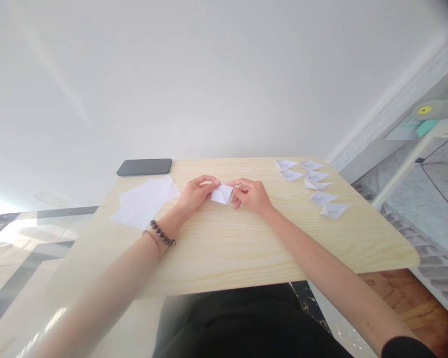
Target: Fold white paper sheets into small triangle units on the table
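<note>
A small folded piece of white paper (pixel 221 194) is held between my two hands, a little above or on the middle of the table; I cannot tell which. My left hand (pixel 198 195) pinches its left edge between thumb and fingers. At its right corner, my right hand (pixel 251 195) grips with thumb and index finger, the other fingers curled below. Crease lines run across the paper's face. To the left of my left hand lie loose white paper sheets (pixel 144 199), overlapping one another. Several folded white paper pieces (pixel 320 185) rest on the table beyond my right hand.
The light wooden table (pixel 224 253) stands against a white wall (pixel 224 79). A dark phone (pixel 145 167) lies at the back left. Past the right edge is a pale metal frame (pixel 403 166). The table's front edge is close to my lap.
</note>
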A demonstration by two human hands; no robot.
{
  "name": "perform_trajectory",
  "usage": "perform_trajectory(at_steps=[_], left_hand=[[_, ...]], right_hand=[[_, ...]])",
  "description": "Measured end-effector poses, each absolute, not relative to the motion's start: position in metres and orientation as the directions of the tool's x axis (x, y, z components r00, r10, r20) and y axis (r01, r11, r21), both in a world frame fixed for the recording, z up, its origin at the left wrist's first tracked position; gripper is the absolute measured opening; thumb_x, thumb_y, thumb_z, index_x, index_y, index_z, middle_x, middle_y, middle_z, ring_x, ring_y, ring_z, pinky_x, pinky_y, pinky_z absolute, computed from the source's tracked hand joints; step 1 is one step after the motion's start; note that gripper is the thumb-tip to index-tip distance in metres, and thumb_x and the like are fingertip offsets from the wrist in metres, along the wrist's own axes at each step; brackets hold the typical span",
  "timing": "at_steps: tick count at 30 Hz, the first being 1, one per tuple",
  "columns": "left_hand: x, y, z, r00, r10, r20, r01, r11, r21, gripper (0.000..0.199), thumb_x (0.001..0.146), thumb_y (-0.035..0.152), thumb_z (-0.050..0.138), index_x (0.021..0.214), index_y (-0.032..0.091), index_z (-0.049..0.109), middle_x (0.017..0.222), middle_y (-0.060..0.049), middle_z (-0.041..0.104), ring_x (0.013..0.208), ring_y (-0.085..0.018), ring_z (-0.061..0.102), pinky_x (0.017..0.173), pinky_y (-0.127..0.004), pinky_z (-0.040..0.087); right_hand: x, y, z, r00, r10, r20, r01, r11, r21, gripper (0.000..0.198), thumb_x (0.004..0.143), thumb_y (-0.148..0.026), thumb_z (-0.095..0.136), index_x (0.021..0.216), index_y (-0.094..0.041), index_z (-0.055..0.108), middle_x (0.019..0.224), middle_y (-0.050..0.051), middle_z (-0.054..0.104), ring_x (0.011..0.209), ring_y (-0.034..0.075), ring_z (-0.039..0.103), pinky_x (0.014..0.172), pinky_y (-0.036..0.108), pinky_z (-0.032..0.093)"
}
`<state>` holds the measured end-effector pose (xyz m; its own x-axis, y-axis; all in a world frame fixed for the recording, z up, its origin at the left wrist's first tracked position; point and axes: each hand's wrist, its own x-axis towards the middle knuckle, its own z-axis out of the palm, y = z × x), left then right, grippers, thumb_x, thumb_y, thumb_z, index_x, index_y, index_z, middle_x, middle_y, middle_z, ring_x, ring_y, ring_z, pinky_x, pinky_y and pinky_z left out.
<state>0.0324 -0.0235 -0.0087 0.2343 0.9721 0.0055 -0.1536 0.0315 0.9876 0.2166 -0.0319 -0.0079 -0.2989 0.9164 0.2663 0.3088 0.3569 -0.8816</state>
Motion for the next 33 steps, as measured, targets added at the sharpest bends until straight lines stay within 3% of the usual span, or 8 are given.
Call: perform_trajectory(at_steps=[4, 11, 20, 26, 33], left_hand=[[0.0322, -0.0236, -0.0085, 0.242, 0.97, 0.024, -0.162, 0.016, 0.987, 0.027, 0.065, 0.036, 0.067, 0.078, 0.015, 0.058, 0.076, -0.003, 0.06, 0.071, -0.014, 0.056, 0.069, -0.029, 0.044], [0.0341, -0.0239, -0.0068, 0.21, 0.977, 0.02, -0.173, 0.017, 0.985, 0.027, 0.063, 0.036, 0.069, 0.076, 0.014, 0.059, 0.076, -0.003, 0.062, 0.072, -0.015, 0.057, 0.071, -0.03, 0.044], [0.0338, -0.0239, -0.0081, 0.251, 0.965, 0.071, -0.099, -0.047, 0.994, 0.033, 0.064, 0.041, 0.067, 0.084, 0.015, 0.06, 0.076, -0.005, 0.066, 0.074, -0.016, 0.059, 0.073, -0.033, 0.046], [0.034, -0.023, -0.0099, 0.294, 0.943, 0.153, -0.009, -0.157, 0.987, 0.035, 0.067, 0.043, 0.065, 0.086, 0.014, 0.065, 0.092, -0.008, 0.065, 0.084, -0.02, 0.058, 0.076, -0.033, 0.047], [0.0326, -0.0228, -0.0089, 0.325, 0.929, 0.174, 0.047, -0.2, 0.979, 0.035, 0.066, 0.046, 0.064, 0.082, 0.015, 0.065, 0.088, -0.007, 0.065, 0.08, -0.02, 0.059, 0.075, -0.033, 0.048]], right_hand=[[0.2168, -0.0306, -0.0083, -0.308, 0.924, 0.228, 0.242, 0.308, -0.92, 0.03, 0.076, -0.033, 0.05, 0.097, -0.015, 0.061, 0.069, 0.006, 0.068, 0.058, 0.017, 0.065, 0.034, 0.017, 0.043], [0.2187, -0.0279, -0.0092, -0.334, 0.914, 0.23, 0.177, 0.3, -0.937, 0.028, 0.076, -0.031, 0.051, 0.097, -0.016, 0.062, 0.08, 0.006, 0.069, 0.069, 0.019, 0.067, 0.045, 0.022, 0.052], [0.2193, -0.0277, -0.0095, -0.316, 0.915, 0.249, 0.198, 0.32, -0.926, 0.025, 0.076, -0.028, 0.051, 0.095, -0.017, 0.061, 0.079, 0.004, 0.069, 0.069, 0.016, 0.066, 0.059, 0.027, 0.056], [0.2192, -0.0274, -0.011, -0.272, 0.925, 0.266, 0.19, 0.322, -0.927, 0.018, 0.074, -0.029, 0.054, 0.087, -0.018, 0.059, 0.072, 0.002, 0.068, 0.065, 0.016, 0.066, 0.059, 0.027, 0.056], [0.2181, -0.0269, -0.0117, -0.249, 0.936, 0.248, 0.195, 0.3, -0.934, 0.02, 0.072, -0.033, 0.056, 0.084, -0.017, 0.06, 0.072, 0.003, 0.068, 0.062, 0.016, 0.066, 0.058, 0.028, 0.055]])
